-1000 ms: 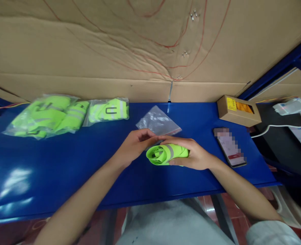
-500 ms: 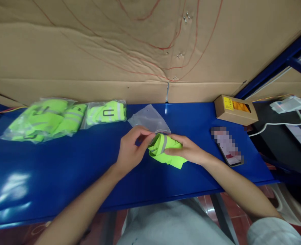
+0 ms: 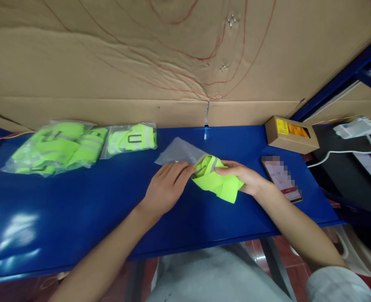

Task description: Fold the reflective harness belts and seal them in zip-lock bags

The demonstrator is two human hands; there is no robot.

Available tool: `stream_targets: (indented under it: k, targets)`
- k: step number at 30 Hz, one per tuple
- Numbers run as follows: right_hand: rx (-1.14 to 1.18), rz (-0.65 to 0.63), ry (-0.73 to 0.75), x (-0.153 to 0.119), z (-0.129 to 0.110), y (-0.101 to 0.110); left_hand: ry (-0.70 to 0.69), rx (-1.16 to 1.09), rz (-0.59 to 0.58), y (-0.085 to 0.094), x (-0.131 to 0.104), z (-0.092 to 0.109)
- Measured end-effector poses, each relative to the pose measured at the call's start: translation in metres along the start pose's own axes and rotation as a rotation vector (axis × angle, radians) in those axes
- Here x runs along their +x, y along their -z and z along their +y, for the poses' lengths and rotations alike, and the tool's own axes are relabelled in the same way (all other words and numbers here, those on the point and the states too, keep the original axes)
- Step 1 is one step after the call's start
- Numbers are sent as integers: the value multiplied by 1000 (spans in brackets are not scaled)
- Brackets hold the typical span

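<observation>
My right hand (image 3: 243, 176) is closed around a folded neon-green reflective band (image 3: 218, 182) with a grey stripe; a loose flap hangs toward the table's front. With thumb and fingers pressed together, my left hand (image 3: 169, 184) pinches the edge of a clear plastic bag (image 3: 179, 152), right beside the band's left end. The bag lies flat and tilted on the table behind my left hand. Whether the band's tip is inside the bag's mouth I cannot tell. My left fingertips are partly hidden.
Bagged neon-green bands (image 3: 59, 149) lie at the back left of the blue table (image 3: 94, 218), with one more bagged band (image 3: 133, 139) alongside. A phone (image 3: 281, 178) and a small cardboard box (image 3: 290, 134) sit on the right. A cardboard wall (image 3: 125, 75) rises behind.
The band and my right hand have shifted slightly right, and the band is tilted more. My left hand has turned knuckles-up, and the bag has swung lower and to the left.
</observation>
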State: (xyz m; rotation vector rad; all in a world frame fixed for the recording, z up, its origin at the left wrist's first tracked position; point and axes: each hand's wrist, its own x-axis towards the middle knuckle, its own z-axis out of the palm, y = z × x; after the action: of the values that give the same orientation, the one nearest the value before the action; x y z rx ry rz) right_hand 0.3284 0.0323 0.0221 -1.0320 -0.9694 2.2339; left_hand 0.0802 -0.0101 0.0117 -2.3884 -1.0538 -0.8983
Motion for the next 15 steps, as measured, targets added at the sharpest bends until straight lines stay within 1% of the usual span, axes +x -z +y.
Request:
stream_targets:
  k: [3,7,9,10,12,14,15]
  targets:
    - [-8,49,17,4,-1,4,80,-105,-61,-3,-1,4]
    - [-37,113,26,10,5,3,313,-341,-108,-8,0,8]
    - [-65,115,40,10,9,1,380,-411,-120,-9,0,9]
    - [-90,128,57,10,10,0,391,-433,-122,-10,0,9]
    - [-162,197,103,8,11,-3,386,-467,-118,-13,-1,10]
    - [-265,279,166,6,10,-4,360,-495,-120,-15,-3,10]
    - [-326,291,205,5,10,-4,338,-508,-129,-16,-3,11]
